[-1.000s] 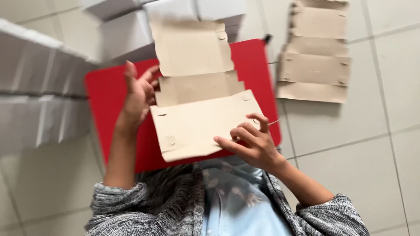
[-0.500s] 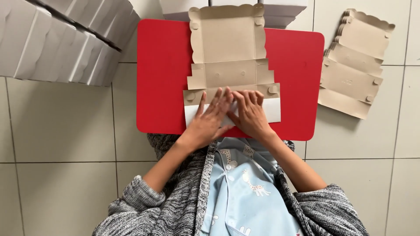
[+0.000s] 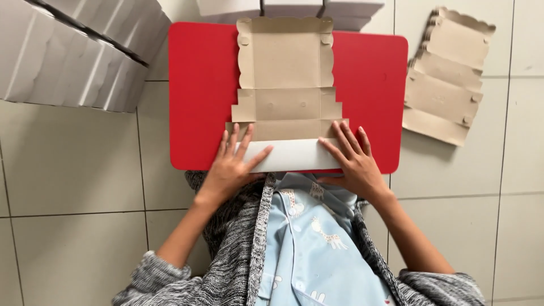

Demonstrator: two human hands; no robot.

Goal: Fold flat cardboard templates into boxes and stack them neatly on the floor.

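A flat brown cardboard box blank (image 3: 285,76) with scalloped edges lies on a red tray-like table (image 3: 198,96). Its near panel (image 3: 294,154) is folded over, white side up, at the table's front edge. My left hand (image 3: 233,164) presses flat on the left end of that white flap, fingers spread. My right hand (image 3: 350,160) presses flat on the right end, fingers spread too. Neither hand grips anything.
A stack of flat brown box blanks (image 3: 447,79) lies on the tiled floor (image 3: 73,170) to the right. Folded white boxes (image 3: 73,54) are piled at the upper left, and more white boxes (image 3: 294,8) stand behind the table.
The blank was held up in both hands, then laid on the table. My hands pressed the near flap together at the middle and have now slid apart to its two ends.
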